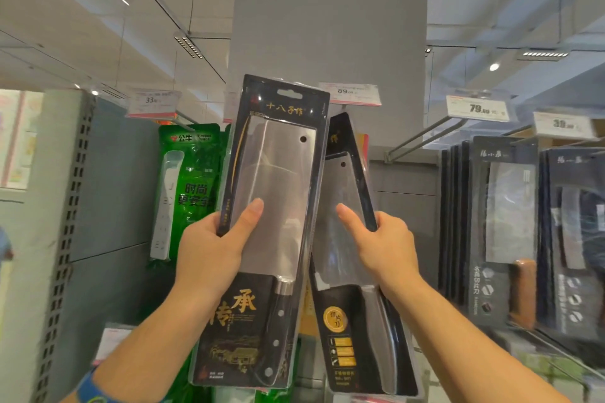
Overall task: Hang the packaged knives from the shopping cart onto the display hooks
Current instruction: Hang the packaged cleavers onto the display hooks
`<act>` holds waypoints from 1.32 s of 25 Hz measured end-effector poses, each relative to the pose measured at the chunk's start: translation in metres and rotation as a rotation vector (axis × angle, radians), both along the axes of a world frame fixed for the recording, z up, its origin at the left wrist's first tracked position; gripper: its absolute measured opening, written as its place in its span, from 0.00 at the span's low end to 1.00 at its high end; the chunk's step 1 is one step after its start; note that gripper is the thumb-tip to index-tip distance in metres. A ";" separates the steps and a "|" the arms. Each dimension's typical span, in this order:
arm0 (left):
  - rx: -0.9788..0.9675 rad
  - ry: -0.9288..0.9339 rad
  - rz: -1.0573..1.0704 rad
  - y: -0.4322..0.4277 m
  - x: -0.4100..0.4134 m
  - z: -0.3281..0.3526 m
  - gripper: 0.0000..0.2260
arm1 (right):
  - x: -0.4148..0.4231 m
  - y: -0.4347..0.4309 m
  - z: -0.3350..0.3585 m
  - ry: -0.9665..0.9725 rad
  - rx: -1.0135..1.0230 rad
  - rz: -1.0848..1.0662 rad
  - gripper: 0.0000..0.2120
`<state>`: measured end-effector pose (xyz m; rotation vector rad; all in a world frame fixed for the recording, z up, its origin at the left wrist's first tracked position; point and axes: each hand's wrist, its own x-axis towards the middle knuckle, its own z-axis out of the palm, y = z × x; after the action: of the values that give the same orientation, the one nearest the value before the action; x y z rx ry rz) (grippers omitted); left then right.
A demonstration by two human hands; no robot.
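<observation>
Front knife pack (278, 180): gold "十八子作" across the top of the card; large gold "传承" on the lower card, beside the handle.
Rear knife pack (342, 271): round gold badge reading "切片刀".
Green pack (196, 173): "公牛" at the top; "时尚" and "更安全" lower down.
Left price tag (153, 102): "33", the rest blurred.
Middle price tag (350, 93): "89.00".
Right price tag (478, 108): "79.00".
Far-right price tag (563, 125): "39", blurred.
Hanging knife pack (504, 206): vertical white line ending "切片刀"; top brand too blurred to read.
</observation>
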<state>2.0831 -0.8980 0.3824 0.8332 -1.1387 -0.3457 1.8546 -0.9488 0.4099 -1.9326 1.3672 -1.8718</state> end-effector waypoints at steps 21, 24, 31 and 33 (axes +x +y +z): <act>0.030 -0.020 0.036 0.000 -0.006 -0.005 0.30 | -0.016 0.013 -0.051 0.132 0.038 -0.015 0.31; 0.002 -0.021 0.038 -0.003 -0.002 -0.006 0.28 | -0.027 0.014 -0.051 -0.108 -0.082 0.006 0.30; -0.012 -0.016 0.031 -0.007 -0.007 -0.003 0.28 | -0.026 0.007 0.002 -0.092 -0.105 0.003 0.30; -0.009 -0.026 0.040 -0.007 -0.005 -0.003 0.28 | -0.024 0.004 -0.001 -0.124 -0.031 0.018 0.31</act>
<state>2.0780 -0.9046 0.3792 0.8535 -1.1458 -0.2975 1.8310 -0.9448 0.4092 -1.8024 1.2891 -1.9789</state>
